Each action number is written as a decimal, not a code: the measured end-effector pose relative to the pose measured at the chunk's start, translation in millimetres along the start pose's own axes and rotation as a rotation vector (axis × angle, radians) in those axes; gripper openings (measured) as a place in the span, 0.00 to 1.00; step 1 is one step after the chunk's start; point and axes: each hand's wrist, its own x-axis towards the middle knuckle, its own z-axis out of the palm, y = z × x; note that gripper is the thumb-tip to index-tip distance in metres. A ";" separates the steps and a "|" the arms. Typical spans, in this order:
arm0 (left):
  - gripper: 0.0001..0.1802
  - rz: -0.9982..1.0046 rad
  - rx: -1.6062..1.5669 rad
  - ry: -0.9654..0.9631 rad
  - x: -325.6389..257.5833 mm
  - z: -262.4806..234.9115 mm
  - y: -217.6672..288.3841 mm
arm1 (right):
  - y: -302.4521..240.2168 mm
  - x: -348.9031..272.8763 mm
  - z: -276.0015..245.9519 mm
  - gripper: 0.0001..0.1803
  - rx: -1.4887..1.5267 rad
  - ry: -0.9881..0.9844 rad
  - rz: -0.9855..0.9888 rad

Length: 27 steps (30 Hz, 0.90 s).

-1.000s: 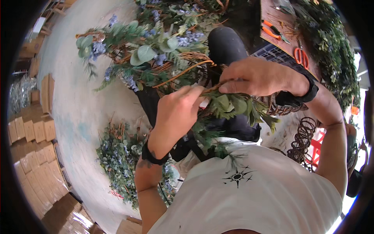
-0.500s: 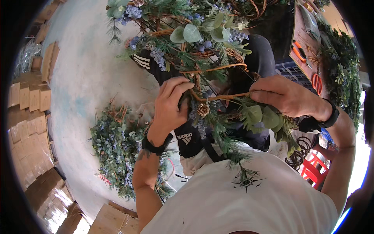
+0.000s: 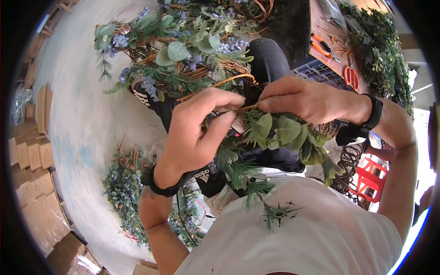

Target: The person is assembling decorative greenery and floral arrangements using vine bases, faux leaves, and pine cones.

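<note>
A leafy wreath (image 3: 197,50) of twisted vines, eucalyptus leaves, pine sprigs and blue berry clusters lies across my lap, reaching toward the far side. My right hand (image 3: 316,98) pinches a thin brown vine twig (image 3: 249,108) between thumb and fingertips. From beneath that hand hangs a green leafy spray (image 3: 288,133). My left hand (image 3: 192,130) is closed, its thumb and forefinger pinching by the same twig, close to the right fingertips. Just what its fingertips grip is partly hidden. Below both hands a pine sprig (image 3: 238,167) trails onto my shirt.
Orange-handled pliers (image 3: 321,48) and red-handled scissors (image 3: 351,78) lie on a worktable (image 3: 321,18) at the right, beside more greenery (image 3: 380,55). Another berry wreath (image 3: 123,188) rests on the floor at left. Cartons (image 3: 36,183) line the left side; a red stool (image 3: 369,181) stands at right.
My left hand has moved right along the twig, close to my right hand, which has shifted left and slightly up. The view has turned, so the wreath sits further left.
</note>
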 end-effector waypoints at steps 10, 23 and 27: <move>0.11 -0.447 -0.228 -0.062 21.0 31.1 2.2 | -10.9 15.7 -16.2 0.14 0.156 -0.129 0.267; 0.12 0.138 0.825 0.023 46.1 6.7 4.6 | 20.0 24.6 -24.8 0.05 -0.552 -0.064 -0.075; 0.20 0.059 0.718 0.005 28.7 -2.4 -5.3 | 19.9 21.6 -22.3 0.07 -0.621 0.021 0.008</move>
